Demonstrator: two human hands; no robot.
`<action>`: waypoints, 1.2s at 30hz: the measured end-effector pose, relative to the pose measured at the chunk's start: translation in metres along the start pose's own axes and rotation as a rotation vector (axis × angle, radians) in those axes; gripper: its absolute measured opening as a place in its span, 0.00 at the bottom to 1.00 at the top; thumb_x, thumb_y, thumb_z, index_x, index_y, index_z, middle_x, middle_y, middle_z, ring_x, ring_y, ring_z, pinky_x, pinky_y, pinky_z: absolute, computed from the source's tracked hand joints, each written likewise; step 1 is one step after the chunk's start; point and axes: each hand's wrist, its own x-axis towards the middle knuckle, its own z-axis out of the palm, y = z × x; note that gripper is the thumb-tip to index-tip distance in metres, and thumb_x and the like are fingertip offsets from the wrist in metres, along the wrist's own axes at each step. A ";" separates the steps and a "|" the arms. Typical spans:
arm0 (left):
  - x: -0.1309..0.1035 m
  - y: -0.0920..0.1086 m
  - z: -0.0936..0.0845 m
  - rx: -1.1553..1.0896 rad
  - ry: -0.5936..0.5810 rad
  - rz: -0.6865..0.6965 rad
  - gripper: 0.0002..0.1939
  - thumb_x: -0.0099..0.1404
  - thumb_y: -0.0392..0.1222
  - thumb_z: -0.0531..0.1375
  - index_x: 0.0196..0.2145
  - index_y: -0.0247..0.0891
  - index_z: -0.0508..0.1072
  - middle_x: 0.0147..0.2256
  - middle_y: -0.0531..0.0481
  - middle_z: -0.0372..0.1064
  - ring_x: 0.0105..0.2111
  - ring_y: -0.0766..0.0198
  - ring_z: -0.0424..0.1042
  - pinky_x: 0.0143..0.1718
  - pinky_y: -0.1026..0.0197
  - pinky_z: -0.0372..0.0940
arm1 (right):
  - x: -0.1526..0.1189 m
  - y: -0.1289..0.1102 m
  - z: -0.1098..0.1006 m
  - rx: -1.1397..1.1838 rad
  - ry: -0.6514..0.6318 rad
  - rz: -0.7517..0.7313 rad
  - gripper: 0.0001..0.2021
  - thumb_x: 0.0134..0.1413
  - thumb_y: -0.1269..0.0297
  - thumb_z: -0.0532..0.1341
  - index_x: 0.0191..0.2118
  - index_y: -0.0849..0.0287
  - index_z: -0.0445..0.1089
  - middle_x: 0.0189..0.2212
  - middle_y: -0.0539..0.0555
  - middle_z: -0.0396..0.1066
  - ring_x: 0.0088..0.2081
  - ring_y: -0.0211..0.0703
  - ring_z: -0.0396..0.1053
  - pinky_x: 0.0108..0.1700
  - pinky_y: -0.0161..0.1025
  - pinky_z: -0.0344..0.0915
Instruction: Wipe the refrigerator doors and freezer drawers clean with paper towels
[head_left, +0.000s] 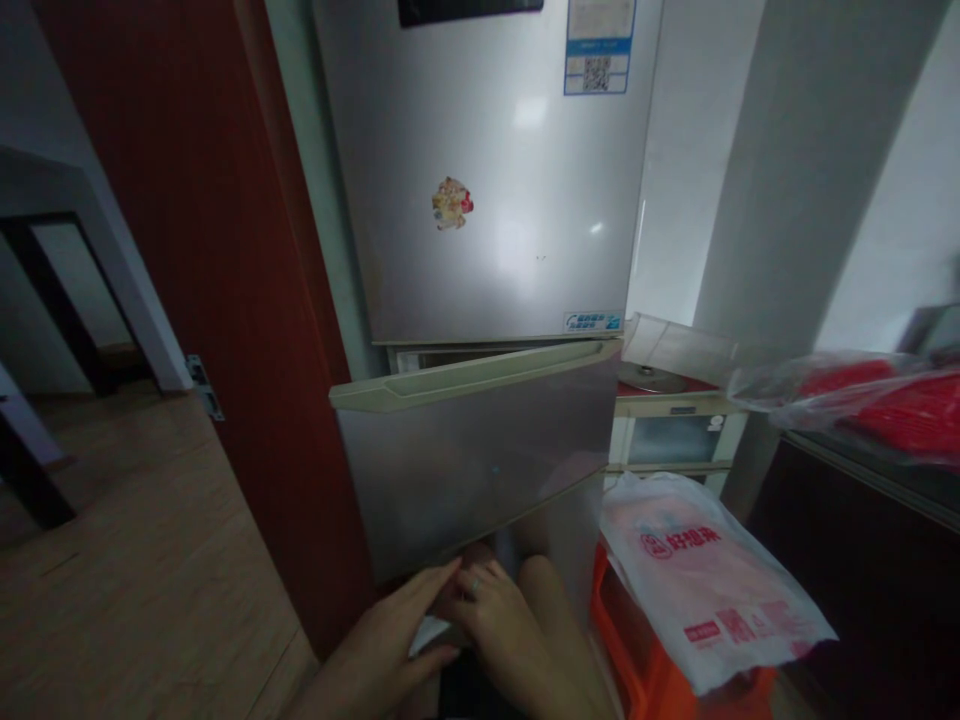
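Note:
My left hand (394, 630) is low in the middle, in front of the fridge's lower door (480, 460). Its fingers stretch toward my right hand and its thumb stands apart, with nothing visible in it. My right hand (495, 615), a ring (474, 585) on one finger, lies close beside it with fingers curled; their tips are hidden, and whatever they may hold does not show. Both hands are above my lap, near my bare knees. The lower door stands ajar, its top edge tilted out from the body, while the upper door (502, 200) is closed.
A reddish-brown door (217, 300) stands close on the left. To the right, a white plastic bag (712, 580) with red print lies on an orange stool (637, 670). Behind it is a low cabinet (675, 440). A red item in clear plastic (885, 400) rests on a dark surface.

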 end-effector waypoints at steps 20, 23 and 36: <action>0.030 -0.017 -0.050 -0.053 0.264 -0.001 0.20 0.64 0.56 0.57 0.38 0.39 0.80 0.38 0.48 0.80 0.39 0.51 0.76 0.39 0.59 0.68 | 0.149 0.086 -0.110 -0.259 0.675 -0.001 0.18 0.68 0.65 0.50 0.58 0.59 0.68 0.59 0.59 0.68 0.61 0.47 0.62 0.67 0.55 0.50; 0.029 0.008 -0.092 -0.069 0.595 0.124 0.23 0.59 0.61 0.60 0.42 0.42 0.80 0.36 0.48 0.80 0.37 0.49 0.77 0.38 0.57 0.70 | 0.156 0.089 -0.114 -0.353 0.645 0.038 0.19 0.68 0.65 0.51 0.60 0.60 0.66 0.61 0.60 0.65 0.63 0.50 0.59 0.68 0.59 0.46; 0.129 0.017 -0.219 0.563 0.670 0.278 0.27 0.57 0.37 0.51 0.51 0.47 0.79 0.51 0.47 0.76 0.51 0.45 0.74 0.55 0.50 0.64 | 0.166 0.105 -0.111 -0.428 0.526 0.085 0.19 0.66 0.65 0.54 0.61 0.61 0.65 0.57 0.62 0.69 0.61 0.56 0.60 0.67 0.65 0.45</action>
